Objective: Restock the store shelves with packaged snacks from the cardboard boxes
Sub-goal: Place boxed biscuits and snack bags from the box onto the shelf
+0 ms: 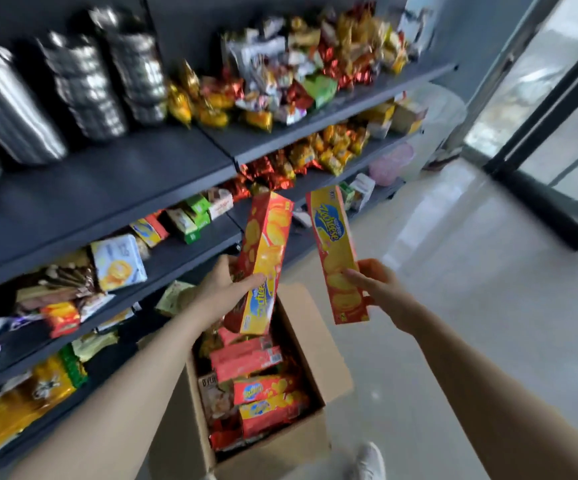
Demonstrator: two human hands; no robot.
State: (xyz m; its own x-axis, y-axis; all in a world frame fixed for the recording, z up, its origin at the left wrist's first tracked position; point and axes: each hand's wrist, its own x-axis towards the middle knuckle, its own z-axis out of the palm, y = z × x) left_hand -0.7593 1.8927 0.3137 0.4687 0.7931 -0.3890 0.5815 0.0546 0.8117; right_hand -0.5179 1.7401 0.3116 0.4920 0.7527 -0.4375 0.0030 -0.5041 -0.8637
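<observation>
Both hands grip long red-and-yellow cracker boxes above the open cardboard box (312, 344): the left hand (221, 292) wraps the left cracker box (263, 261), the right hand (381, 285) pinches the right cracker box (336, 251) near its lower half. More snack packs (263, 400) lie inside the carton, near the dark shelves (114, 188) at left.

Two upright red-yellow cracker boxes (263, 261)

Daylight floods in through the glass doors (557, 109) at 2 o'clock, washing out the pale floor (454, 271) with glare. The dark shelves (114, 188) at 9 o'clock sit dimmer. Motion blur smears the steel flasks (14, 109) and snack bags (298, 67); wide-angle distortion bends edges.
</observation>
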